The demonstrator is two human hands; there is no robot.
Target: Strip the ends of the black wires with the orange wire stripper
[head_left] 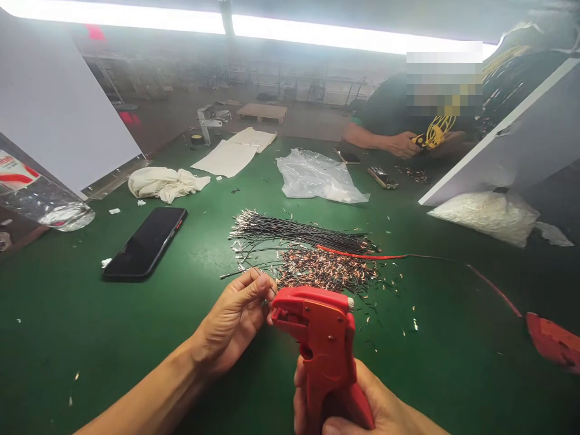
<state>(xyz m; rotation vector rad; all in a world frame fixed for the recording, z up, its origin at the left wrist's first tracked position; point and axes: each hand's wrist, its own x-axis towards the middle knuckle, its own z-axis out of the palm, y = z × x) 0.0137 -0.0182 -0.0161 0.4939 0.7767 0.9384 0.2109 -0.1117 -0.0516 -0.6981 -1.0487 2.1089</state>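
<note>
My right hand [338,402] is wrapped round the handle of a red wire stripper [324,329], held upright with its jaws toward the left. Between the thumb and fingers of my left hand [240,320] is a thin black wire [258,273], one end at the stripper's jaws. Whether the jaws touch the wire is hard to tell. Just beyond my hands lies a bundle of black wires [299,232] with metal terminals at their left ends. Nearer to me spreads a heap of short offcuts [330,269] with copper showing.
A black phone [145,244] lies left, near a white cloth [167,183] and a plastic bottle [45,199]. Behind the wires are a clear plastic bag [317,175] and paper sheets [233,152]. Across the table, a person's hands [403,145] hold yellow wires. A white bag [489,214] sits right.
</note>
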